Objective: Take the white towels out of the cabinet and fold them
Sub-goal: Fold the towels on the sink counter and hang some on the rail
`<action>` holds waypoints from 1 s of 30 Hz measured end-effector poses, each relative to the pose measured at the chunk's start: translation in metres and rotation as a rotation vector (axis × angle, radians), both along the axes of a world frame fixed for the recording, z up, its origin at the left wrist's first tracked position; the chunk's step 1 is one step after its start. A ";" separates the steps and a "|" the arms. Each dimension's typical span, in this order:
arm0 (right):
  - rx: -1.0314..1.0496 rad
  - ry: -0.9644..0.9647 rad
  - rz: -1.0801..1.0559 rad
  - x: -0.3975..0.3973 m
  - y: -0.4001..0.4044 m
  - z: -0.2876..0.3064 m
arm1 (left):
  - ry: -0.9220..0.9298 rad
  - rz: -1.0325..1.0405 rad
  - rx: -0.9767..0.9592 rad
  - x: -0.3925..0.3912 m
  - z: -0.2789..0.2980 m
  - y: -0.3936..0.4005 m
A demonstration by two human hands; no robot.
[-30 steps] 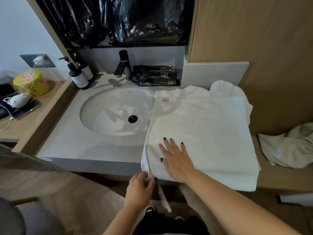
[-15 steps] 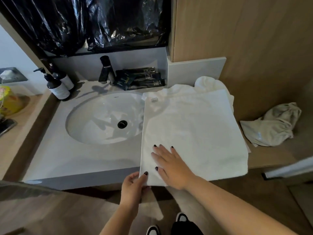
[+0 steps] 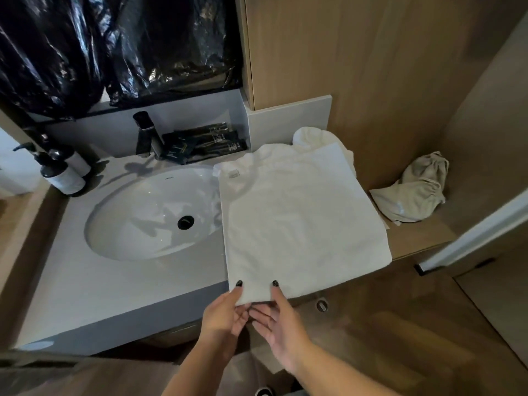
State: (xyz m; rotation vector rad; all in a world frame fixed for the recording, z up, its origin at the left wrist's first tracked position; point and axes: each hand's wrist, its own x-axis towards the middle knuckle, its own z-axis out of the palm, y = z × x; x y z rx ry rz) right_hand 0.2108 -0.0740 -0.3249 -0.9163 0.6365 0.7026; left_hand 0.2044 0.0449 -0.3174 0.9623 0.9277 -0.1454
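— Any writing you can read?

— Not really. The towel has a small sewn tag at its far corner beside the sink, but the print on it is too small to make out. There is a tiny mark on the far inner wall of the sink, also unreadable. The dark sachets behind the sink, just beside the tap, carry pale lettering that blurs out. The two pump bottles on the far side of the sink from the towel have plain pale bodies with dark tops.

— How does the towel look?

— White, folded into a flat, smooth, nearly square slab with crisp edges. It lies on the desk just beside the sink, its near edge hanging a little over the desk's front. A bunched white towel pokes out from under its far edge.

— And the hands?

— The left hand and the right hand meet at the near corner closest to the sink. Each has its fingers pinched narrow on that edge, one dark-nailed tip on top, the rest underneath.

— Anything else nearby?

— A crumpled beige cloth sits on the wooden ledge, well beyond the towel from the sink.
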 end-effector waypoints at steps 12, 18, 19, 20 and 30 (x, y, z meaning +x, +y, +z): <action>0.023 0.058 -0.582 0.009 -0.025 -0.008 | -0.003 -0.124 -0.084 -0.041 -0.007 0.038; -0.088 0.006 -0.740 0.006 -0.060 -0.008 | 0.012 -0.136 -0.017 -0.045 -0.014 0.041; -0.089 0.008 -0.759 0.008 -0.068 -0.007 | 0.010 -0.136 -0.016 -0.046 -0.014 0.042; -0.088 0.013 -0.773 0.011 -0.075 -0.007 | 0.007 -0.136 -0.014 -0.046 -0.014 0.043; -0.498 -0.032 -0.839 0.039 -0.138 -0.008 | -0.030 -0.158 0.052 -0.048 -0.014 0.065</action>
